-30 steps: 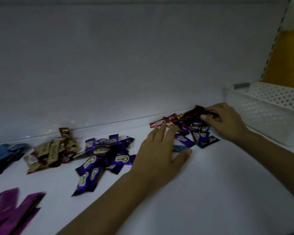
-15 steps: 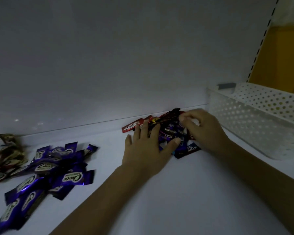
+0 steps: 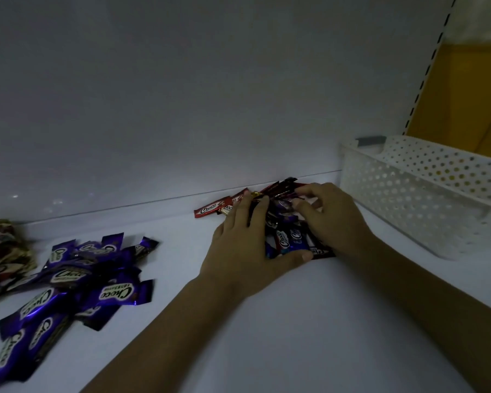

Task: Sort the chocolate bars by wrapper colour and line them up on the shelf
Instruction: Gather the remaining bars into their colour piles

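Note:
A mixed pile of chocolate bars point(image 3: 288, 236), red, blue and purple, lies against the back wall of the white shelf point(image 3: 267, 336). My left hand point(image 3: 244, 245) lies flat on the pile's left side, its fingers straight and its thumb along the pile's front edge. My right hand point(image 3: 332, 219) is on the right side of the pile with its fingers curled into the wrappers; which bar it holds is hidden. One red bar point(image 3: 210, 209) sticks out to the left of the pile. A sorted heap of purple bars point(image 3: 68, 285) lies at the left.
A white perforated plastic basket point(image 3: 408, 194) stands at the right, close to my right hand. Some gold-brown bars point(image 3: 3, 251) sit at the far left edge. A slotted shelf upright point(image 3: 431, 61) and a yellow panel point(image 3: 471, 95) are behind the basket.
The view has swung right, so the blue and magenta heaps have left the frame. My left hand slid further onto the mixed pile, and my right hand curled deeper into it.

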The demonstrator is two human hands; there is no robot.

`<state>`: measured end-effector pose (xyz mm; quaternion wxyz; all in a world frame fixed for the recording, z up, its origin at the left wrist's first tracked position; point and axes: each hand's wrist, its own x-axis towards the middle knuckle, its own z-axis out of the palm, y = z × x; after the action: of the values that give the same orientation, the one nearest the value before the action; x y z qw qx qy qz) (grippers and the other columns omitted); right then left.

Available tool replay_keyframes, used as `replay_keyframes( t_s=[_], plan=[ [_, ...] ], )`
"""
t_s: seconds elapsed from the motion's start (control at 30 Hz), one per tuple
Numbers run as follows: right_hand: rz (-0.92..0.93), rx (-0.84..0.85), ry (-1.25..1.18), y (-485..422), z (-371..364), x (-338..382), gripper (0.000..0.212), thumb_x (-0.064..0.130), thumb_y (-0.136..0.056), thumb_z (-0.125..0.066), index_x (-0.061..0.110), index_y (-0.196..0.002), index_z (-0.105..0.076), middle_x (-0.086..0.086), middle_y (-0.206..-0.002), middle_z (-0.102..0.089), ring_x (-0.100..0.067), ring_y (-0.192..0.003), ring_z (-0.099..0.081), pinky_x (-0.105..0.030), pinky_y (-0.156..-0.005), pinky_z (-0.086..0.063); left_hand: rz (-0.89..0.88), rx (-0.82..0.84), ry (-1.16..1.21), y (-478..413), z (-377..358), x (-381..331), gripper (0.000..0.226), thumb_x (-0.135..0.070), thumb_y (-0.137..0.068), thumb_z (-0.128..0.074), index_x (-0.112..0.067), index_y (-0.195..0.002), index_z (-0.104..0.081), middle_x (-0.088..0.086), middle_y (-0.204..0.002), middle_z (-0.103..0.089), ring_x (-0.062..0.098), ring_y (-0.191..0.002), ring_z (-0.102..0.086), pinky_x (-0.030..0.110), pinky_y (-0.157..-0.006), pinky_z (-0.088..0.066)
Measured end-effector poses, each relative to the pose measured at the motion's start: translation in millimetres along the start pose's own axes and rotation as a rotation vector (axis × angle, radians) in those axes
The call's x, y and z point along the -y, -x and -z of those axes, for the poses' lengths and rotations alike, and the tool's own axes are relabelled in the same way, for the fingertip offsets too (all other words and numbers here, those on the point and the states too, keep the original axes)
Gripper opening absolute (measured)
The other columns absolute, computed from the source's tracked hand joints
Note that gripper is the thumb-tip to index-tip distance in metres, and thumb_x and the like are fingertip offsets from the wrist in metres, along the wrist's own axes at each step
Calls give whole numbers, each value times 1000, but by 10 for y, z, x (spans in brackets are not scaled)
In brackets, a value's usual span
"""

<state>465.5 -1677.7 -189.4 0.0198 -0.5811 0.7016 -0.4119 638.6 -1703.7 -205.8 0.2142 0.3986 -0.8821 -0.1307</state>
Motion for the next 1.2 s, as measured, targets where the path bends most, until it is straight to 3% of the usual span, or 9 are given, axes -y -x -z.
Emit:
replay_keyframes(
  t_s=[0.17, 0.4, 0.5, 0.63, 0.77, 0.9, 1.03, 1.1, 1.2],
  plan=[
    [-48, 318, 12, 28, -7, 45, 33, 31, -99, -41, 13, -89, -66, -6, -92, -68, -22, -87, -63, -38, -85, -49, -6, -8, 15, -15, -21, 13, 126, -93, -50, -32, -32, -150, 14, -6, -161, 10, 16, -148, 8, 44, -119, -10],
    [115, 493, -205, 100, -52, 201, 20, 7, -94, -50, 2, -93, -69, -10, -94, -69, -18, -87, -61, -31, -84, -48, -26, -53, 59, -9, -24, 15, 115, -75, -63, -65, -25, -152, -12, -5, -159, -16, 17, -146, -14, 44, -117, -23],
    [40, 377, -390, 102, -59, 250, 35, 30, -94, -54, 0, -83, -69, -15, -79, -69, -26, -77, -66, -42, -79, -53, -36, -89, 29, -19, 0, 16, 92, -65, -68, -66, -24, -143, -31, -5, -146, -34, 18, -134, -31, 41, -107, -35],
    [51, 56, 159, 44, 27, 174, 47, 56, -92, -41, 16, -77, -60, 1, -69, -60, -15, -63, -58, -34, -63, -49, -32, -99, 25, 1, 17, -2, 86, -66, -68, -67, -25, -138, -37, -4, -141, -35, 17, -126, -33, 41, -103, -39],
    [-64, 170, 583, 40, 207, 54, 44, 57, -92, -39, 21, -80, -60, 6, -67, -54, -7, -57, -45, -23, -54, -30, -59, -132, 65, 26, 34, -29, 98, -68, -64, -69, -25, -143, -32, -4, -142, -35, 15, -129, -31, 37, -106, -37],
    [-18, 241, 287, 71, 135, 149, 42, 37, -94, -51, 15, -59, -53, 0, -57, -51, -13, -53, -49, -24, -48, -34, -85, -147, 89, 26, 32, -49, 103, -62, -64, -75, -22, -146, -28, -3, -145, -35, 16, -132, -30, 31, -108, -33],
    [-33, 330, -147, 132, 62, 291, 21, 14, -94, -53, 4, -91, -71, -10, -83, -68, -15, -69, -66, -25, -60, -54, -86, -113, 71, 40, 39, -57, 104, -69, -60, -73, -27, -145, -30, -8, -145, -36, 14, -131, -33, 23, -104, -26],
    [-80, 404, -322, 154, 99, 315, 16, 10, -93, -56, 3, -95, -70, -6, -84, -69, -6, -63, -67, -17, -54, -52, -113, -140, 40, 42, 53, -58, 89, -67, -62, -72, -28, -137, -42, -9, -136, -46, 14, -122, -42, 20, -97, -30],
    [-174, 549, -568, 154, 177, 313, 17, 8, -89, -62, -2, -100, -70, -12, -92, -72, -12, -82, -70, -21, -68, -57, -174, -267, 48, 26, 78, -60, 57, -50, -68, -78, -22, -114, -59, -8, -110, -62, 13, -99, -55, 23, -84, -39]
  ],
)
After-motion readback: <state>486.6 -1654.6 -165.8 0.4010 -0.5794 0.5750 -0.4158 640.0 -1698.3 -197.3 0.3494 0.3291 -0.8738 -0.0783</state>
